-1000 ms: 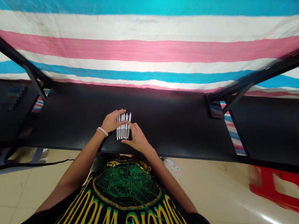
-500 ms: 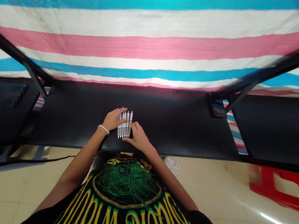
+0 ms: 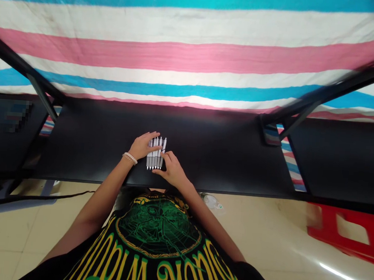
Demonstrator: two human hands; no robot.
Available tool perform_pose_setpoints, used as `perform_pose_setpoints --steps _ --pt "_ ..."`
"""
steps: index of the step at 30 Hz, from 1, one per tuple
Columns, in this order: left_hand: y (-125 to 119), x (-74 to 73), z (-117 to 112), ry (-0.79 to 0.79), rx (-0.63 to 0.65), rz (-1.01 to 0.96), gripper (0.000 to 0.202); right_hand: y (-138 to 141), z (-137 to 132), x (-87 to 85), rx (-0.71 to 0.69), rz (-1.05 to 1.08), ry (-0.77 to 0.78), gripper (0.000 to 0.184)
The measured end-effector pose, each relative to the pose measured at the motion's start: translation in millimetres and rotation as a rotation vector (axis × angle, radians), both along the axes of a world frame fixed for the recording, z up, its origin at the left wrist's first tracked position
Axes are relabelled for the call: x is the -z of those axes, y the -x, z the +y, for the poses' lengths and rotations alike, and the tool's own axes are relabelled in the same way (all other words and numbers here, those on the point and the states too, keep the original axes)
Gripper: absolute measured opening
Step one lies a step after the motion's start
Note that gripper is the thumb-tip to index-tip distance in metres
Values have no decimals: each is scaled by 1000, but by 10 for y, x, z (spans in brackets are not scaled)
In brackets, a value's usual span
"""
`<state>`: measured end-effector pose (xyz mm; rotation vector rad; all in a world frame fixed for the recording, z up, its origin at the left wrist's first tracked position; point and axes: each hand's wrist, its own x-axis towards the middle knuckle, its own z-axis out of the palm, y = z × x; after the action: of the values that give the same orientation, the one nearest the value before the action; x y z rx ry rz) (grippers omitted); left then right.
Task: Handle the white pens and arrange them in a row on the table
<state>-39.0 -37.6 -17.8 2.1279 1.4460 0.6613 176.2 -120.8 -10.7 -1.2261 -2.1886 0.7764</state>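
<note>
A row of several white pens [image 3: 156,153] with grey grips lies side by side on the black tabletop [image 3: 217,159], tips toward me. My left hand [image 3: 141,145] is around the row's left side, its thumb across the barrels and its fingers reaching along the far end. On the other side, my right hand [image 3: 173,168] has its fingers against the rightmost pen and its thumb by the tips. That rightmost pen leans slightly away from the others at its far end. Parts of the pens are hidden under my left hand.
A striped tarp [image 3: 192,57] hangs beyond the table. Black metal braces [image 3: 43,91] rise at both sides, the right brace [image 3: 304,110] standing by a dark glossy object [image 3: 271,134]. A red plastic stool [image 3: 344,227] stands on the floor at right.
The view has shifted slightly. Both hands stay at the row of pens, with barely any movement of the fingers.
</note>
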Motion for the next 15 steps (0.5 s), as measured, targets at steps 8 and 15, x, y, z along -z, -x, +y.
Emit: perform_pose_setpoints --steps 8,15 --pt "2 -34 -22 -12 2 6 64 -3 24 12 -28 -38 -12 83" --pt "-21 -99 -31 -38 27 -10 57 -9 24 29 -48 -29 -87 69"
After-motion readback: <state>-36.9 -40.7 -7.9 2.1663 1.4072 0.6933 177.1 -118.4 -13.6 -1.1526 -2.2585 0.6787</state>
